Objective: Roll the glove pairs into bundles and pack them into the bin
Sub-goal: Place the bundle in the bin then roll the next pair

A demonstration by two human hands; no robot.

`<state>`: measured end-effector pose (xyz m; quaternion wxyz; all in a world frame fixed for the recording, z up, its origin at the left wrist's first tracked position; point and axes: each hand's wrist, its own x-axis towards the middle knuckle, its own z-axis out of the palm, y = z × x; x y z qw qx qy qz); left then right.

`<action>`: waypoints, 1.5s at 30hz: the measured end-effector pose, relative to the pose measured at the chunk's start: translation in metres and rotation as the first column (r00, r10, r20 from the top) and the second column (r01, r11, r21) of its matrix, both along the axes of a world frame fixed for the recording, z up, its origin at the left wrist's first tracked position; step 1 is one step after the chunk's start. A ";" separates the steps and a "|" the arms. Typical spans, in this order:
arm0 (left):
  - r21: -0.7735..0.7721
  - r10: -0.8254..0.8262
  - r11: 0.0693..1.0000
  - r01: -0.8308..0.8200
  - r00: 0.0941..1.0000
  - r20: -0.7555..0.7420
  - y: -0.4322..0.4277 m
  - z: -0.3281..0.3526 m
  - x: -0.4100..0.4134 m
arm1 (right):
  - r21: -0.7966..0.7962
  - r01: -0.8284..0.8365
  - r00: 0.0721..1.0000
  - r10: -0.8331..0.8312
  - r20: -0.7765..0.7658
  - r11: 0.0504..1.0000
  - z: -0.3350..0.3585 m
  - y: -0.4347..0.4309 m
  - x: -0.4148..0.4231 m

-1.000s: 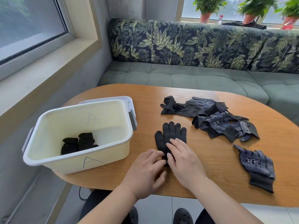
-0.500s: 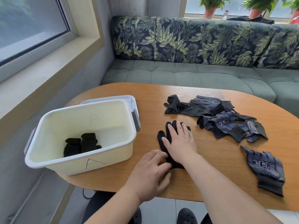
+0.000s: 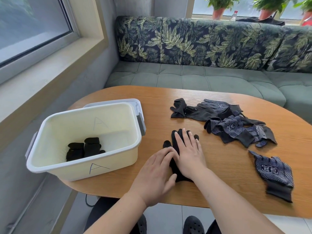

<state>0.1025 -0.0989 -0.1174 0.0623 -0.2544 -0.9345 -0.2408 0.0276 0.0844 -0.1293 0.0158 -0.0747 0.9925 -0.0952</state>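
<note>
A black glove pair (image 3: 174, 141) lies flat on the wooden table (image 3: 219, 159), fingers pointing away from me. My right hand (image 3: 190, 153) presses flat on top of it with straight fingers. My left hand (image 3: 156, 174) rests flat on the glove's cuff end and the table beside it. A cream bin (image 3: 118, 159) marked "A" stands at the left and holds two rolled black bundles (image 3: 84, 148). A heap of loose black and dotted blue gloves (image 3: 228, 122) lies at the right, and one dotted blue glove (image 3: 274, 173) lies apart near the front edge.
The bin sits on its grey lid (image 3: 138, 112). A green sofa (image 3: 202, 76) with a leaf-print back curves behind the table. A window sill (image 3: 42, 65) runs along the left wall. Potted plants (image 3: 219, 5) stand on the far ledge.
My right hand slid forward along the black glove pair, from its cuff towards its fingers, flattening it. My left hand stayed at the cuff end.
</note>
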 end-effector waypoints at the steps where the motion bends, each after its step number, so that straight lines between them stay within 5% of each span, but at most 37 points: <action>1: -0.025 0.009 1.000 -0.008 1.000 0.030 0.000 0.000 -0.001 | -0.061 -0.011 0.999 0.009 -0.034 0.998 0.000 0.003 0.002; 4: -0.155 0.052 0.987 -0.037 0.994 0.095 0.000 -0.004 -0.004 | -0.199 -0.012 0.990 -0.016 -0.139 0.980 -0.005 0.017 0.016; 11: -0.262 0.149 0.959 -0.111 0.980 0.128 0.005 -0.002 -0.005 | -0.025 -0.024 0.997 0.022 -0.072 0.999 -0.006 0.056 0.061; 16: -0.297 0.190 0.944 -0.143 0.972 0.137 0.006 -0.003 -0.005 | -0.126 -0.059 0.983 0.036 -0.179 0.990 -0.008 0.066 0.080; 22: -0.118 0.004 0.993 -0.008 0.999 -0.036 0.000 -0.008 -0.002 | -0.220 -0.233 0.903 0.126 -0.411 0.947 -0.007 0.069 0.086; 29: -0.002 -0.090 0.996 0.093 0.963 -0.256 -0.002 -0.023 -0.002 | -0.283 -0.292 0.896 0.158 -0.415 0.914 -0.009 0.071 0.088; 45: 0.041 -0.104 0.993 0.114 0.977 -0.186 -0.003 -0.015 -0.002 | -0.203 -0.356 0.822 0.202 -0.533 0.912 -0.006 0.070 0.094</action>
